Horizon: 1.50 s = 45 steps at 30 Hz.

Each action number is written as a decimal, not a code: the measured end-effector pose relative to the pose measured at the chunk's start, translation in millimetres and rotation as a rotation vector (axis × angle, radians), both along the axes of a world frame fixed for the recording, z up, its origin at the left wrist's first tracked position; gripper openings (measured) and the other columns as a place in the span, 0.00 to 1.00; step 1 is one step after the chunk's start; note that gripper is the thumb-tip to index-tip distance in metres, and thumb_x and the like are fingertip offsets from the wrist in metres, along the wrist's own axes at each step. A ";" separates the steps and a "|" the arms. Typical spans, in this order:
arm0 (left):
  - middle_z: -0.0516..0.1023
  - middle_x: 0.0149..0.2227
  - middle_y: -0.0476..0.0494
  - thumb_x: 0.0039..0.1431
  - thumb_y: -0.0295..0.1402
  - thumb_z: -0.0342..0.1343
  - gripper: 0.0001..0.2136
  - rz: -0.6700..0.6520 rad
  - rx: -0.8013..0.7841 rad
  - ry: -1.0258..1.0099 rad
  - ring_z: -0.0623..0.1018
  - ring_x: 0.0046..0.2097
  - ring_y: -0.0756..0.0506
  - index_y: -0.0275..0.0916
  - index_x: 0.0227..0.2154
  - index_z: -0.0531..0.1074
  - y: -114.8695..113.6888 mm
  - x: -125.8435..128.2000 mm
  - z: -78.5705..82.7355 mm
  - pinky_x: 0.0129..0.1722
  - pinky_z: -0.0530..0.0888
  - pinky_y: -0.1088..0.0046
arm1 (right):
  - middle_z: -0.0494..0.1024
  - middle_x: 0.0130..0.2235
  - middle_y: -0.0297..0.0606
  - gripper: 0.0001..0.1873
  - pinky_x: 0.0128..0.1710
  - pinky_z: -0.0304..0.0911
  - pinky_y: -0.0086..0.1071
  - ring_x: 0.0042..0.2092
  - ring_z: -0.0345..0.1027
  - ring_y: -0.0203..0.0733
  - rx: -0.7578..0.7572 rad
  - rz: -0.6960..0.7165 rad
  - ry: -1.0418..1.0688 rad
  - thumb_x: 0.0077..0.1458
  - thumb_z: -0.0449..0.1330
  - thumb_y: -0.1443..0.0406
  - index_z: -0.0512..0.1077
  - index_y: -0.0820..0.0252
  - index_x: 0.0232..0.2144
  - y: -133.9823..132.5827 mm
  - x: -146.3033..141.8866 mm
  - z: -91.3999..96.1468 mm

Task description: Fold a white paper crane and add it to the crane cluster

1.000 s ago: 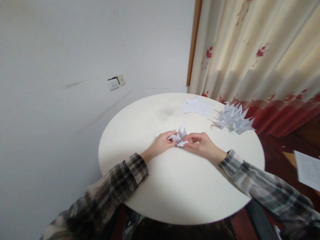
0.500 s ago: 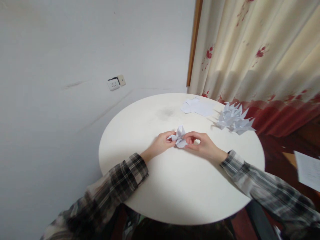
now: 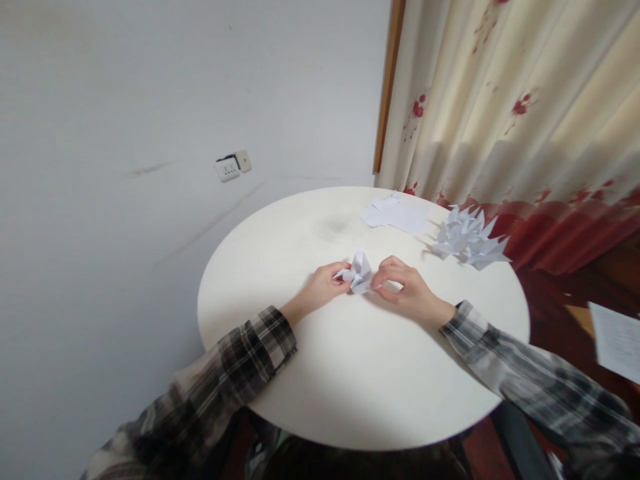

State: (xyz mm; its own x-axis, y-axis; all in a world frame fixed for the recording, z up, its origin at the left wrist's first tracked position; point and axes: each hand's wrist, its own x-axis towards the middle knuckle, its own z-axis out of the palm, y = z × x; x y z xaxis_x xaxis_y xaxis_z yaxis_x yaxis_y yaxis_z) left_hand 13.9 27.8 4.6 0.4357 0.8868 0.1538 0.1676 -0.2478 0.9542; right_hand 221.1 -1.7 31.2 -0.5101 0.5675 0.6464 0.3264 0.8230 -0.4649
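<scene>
A small folded white paper crane (image 3: 361, 272) is held just above the middle of the round table, its wings spread. My left hand (image 3: 325, 285) pinches it at its left side between thumb and fingers. At the crane's right edge, my right hand (image 3: 406, 288) has thumb and forefinger pressed together in a pinch, the tips touching or very near the paper. Whether those fingertips grip part of the crane is too small to tell.
The white round table (image 3: 350, 380) stands against a wall with a socket (image 3: 229, 169). Flat white paper sheets (image 3: 397, 215) lie at its back. A pile of folded paper cranes (image 3: 467, 235) sits at the back right, near the curtain (image 3: 480, 100). A printed sheet (image 3: 617, 340) is at far right.
My right hand's fingers have drawn slightly right, off the crane's middle to its right edge, and closed into a tighter pinch. My left hand keeps its hold in place.
</scene>
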 end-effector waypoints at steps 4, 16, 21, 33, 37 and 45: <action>0.73 0.31 0.47 0.48 0.33 0.56 0.10 -0.008 -0.009 -0.003 0.73 0.32 0.50 0.34 0.33 0.70 -0.4 0.8 0.8 0.36 0.71 0.72 | 0.75 0.28 0.34 0.09 0.38 0.62 0.36 0.35 0.63 0.39 0.096 0.010 -0.034 0.51 0.54 0.73 0.70 0.55 0.27 0.5 -0.7 -0.4; 0.72 0.29 0.49 0.47 0.32 0.56 0.11 -0.003 -0.011 0.003 0.72 0.31 0.51 0.33 0.34 0.70 -1.8 1.3 3.3 0.35 0.70 0.74 | 0.76 0.28 0.35 0.13 0.36 0.64 0.31 0.33 0.67 0.36 0.147 0.059 -0.019 0.48 0.53 0.76 0.73 0.58 0.29 1.7 2.3 -6.5; 0.72 0.31 0.48 0.48 0.33 0.56 0.11 -0.002 0.011 0.003 0.73 0.32 0.50 0.34 0.35 0.70 0.5 -0.3 -0.7 0.36 0.71 0.72 | 0.77 0.29 0.36 0.10 0.30 0.63 0.27 0.30 0.68 0.34 -0.044 -0.012 0.040 0.48 0.53 0.74 0.73 0.60 0.29 -5.1 0.0 -0.9; 0.73 0.32 0.47 0.49 0.33 0.55 0.11 -0.017 0.030 0.009 0.74 0.34 0.49 0.34 0.35 0.69 1.6 -1.4 -3.7 0.37 0.72 0.72 | 0.76 0.30 0.36 0.07 0.33 0.67 0.32 0.31 0.72 0.36 -0.729 0.107 0.333 0.51 0.56 0.63 0.70 0.61 0.31 -1.8 -5.2 -4.7; 0.73 0.33 0.46 0.49 0.33 0.55 0.11 -0.007 0.048 0.034 0.75 0.34 0.49 0.33 0.35 0.69 2.0 -1.3 -2.5 0.36 0.72 0.73 | 0.75 0.26 0.34 0.10 0.29 0.66 0.30 0.27 0.71 0.35 -0.910 0.065 0.432 0.49 0.59 0.60 0.70 0.61 0.30 3.9 -8.5 -8.6; 0.74 0.33 0.45 0.48 0.33 0.55 0.12 0.030 0.090 0.072 0.74 0.33 0.49 0.33 0.37 0.70 3.3 -2.1 -5.0 0.34 0.71 0.74 | 0.73 0.25 0.31 0.15 0.25 0.61 0.26 0.24 0.66 0.31 -0.981 -0.003 0.363 0.35 0.66 0.68 0.68 0.63 0.29 10.8 -5.6 -11.3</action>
State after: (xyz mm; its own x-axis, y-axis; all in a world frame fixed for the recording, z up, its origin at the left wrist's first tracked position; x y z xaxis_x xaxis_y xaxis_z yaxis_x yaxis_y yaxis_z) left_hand 11.7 31.0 -0.4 0.4219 0.8837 0.2029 0.2437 -0.3260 0.9134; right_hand 215.5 9.1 19.9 -0.3749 0.9269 0.0157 0.0352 0.0312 -0.9989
